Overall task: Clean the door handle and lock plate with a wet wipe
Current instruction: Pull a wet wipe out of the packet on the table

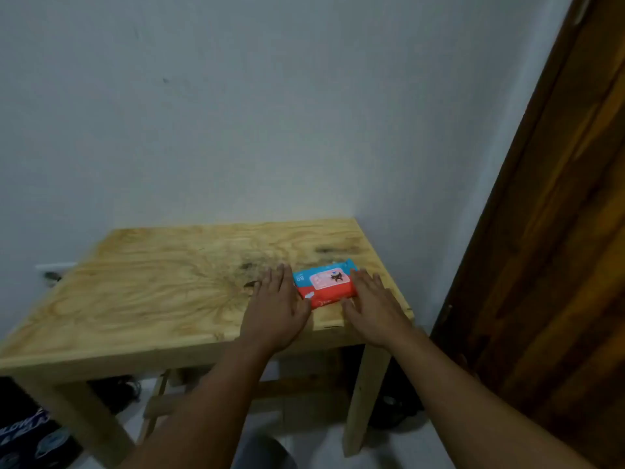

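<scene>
while a pale plywood table (142, 292) stands against the grey wall, the left hand (275, 308) lies flat with fingers spread, touching the left end of a red and blue wet wipe packet (324, 287). the right hand (373, 308), equally open, touches its right end, grasping nothing. a dark brown wooden door (554, 231) stands rightmost.

red-and-blue wet wipe pack (325, 284) — flat, closed — between both hands.
</scene>
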